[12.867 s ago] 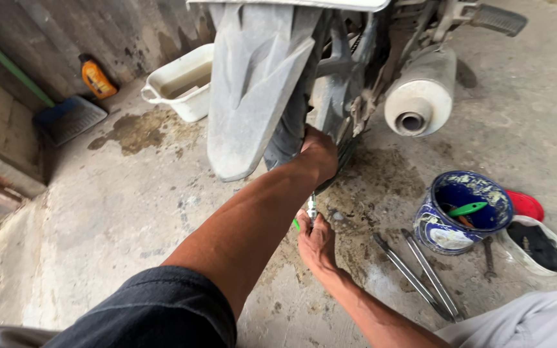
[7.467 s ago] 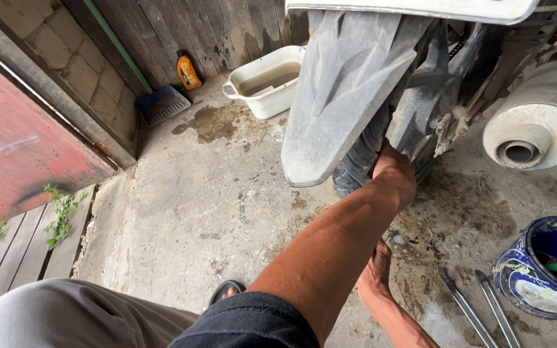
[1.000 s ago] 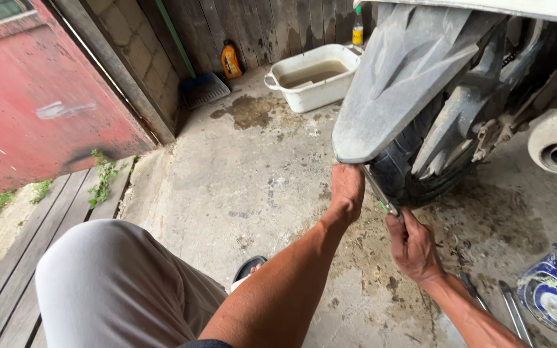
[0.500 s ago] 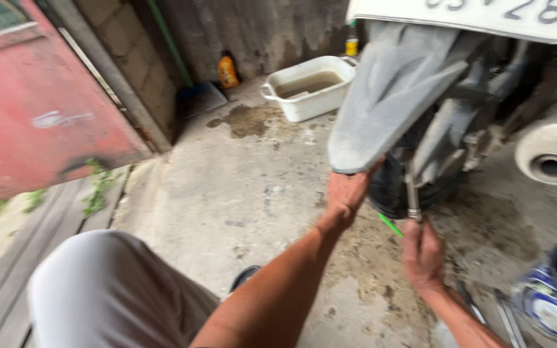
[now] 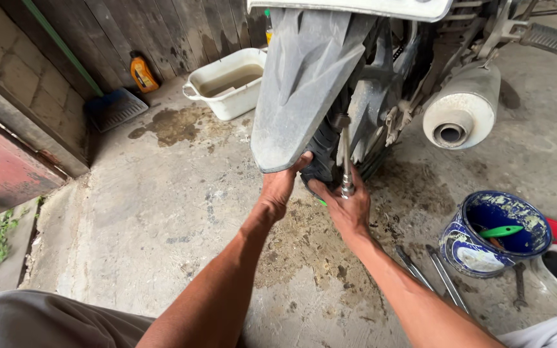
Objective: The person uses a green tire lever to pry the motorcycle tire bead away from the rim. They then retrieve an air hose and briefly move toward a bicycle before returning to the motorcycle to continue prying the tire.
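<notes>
We are crouched behind a motorcycle on a stained concrete floor (image 5: pixel 162 212), both bare arms stretched forward to its rear wheel. Our left hand (image 5: pixel 280 185) is curled around the lower edge of the grey mudguard (image 5: pixel 301 77), fingers hooked under it and the thumb against the tyre (image 5: pixel 325 151). Our right hand (image 5: pixel 348 205) is closed on a metal wrench (image 5: pixel 344 158) that stands nearly upright, its handle running up between the mudguard and the wheel; a small green piece (image 5: pixel 322 202) shows just below the thumb, too small to tell what it is. The tyre sits directly behind both hands, mostly hidden by the mudguard. To the right of the wheel hangs the silver exhaust (image 5: pixel 462 116), its open end facing us. On the floor toward the right edge stands a blue and white bucket (image 5: pixel 485 248) with a green-handled tool (image 5: pixel 501 231) lying in it, and two long metal bars (image 5: pixel 436 277) lie just beside it on the concrete, near our right forearm. Farther off, toward the wooden wall, a white tub (image 5: pixel 230 87) holds brownish liquid, with an orange bottle (image 5: pixel 142 73) and a dark dustpan (image 5: pixel 114 109) to its left.
</notes>
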